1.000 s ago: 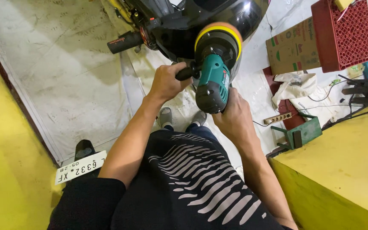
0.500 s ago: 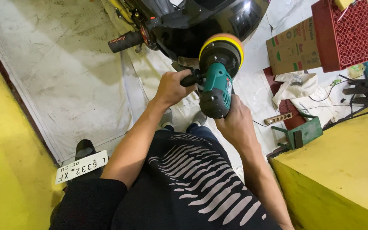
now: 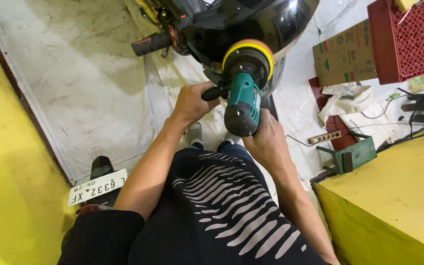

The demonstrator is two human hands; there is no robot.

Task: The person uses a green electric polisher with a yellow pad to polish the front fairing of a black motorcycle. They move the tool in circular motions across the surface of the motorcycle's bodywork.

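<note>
Clenching the polisher's black side handle (image 3: 215, 92), your left hand (image 3: 191, 102) steadies it; your right hand (image 3: 267, 141) grasps the green polisher (image 3: 244, 100) against the black fairing (image 3: 251, 19); brown carton (image 3: 345, 54) beside red crate (image 3: 404, 39).

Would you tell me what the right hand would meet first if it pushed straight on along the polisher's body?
The right hand grips the green polisher, pointing up the picture. Its yellow-rimmed pad comes first, then the glossy black motorcycle bodywork; whether pad and panel touch is unclear.
</note>
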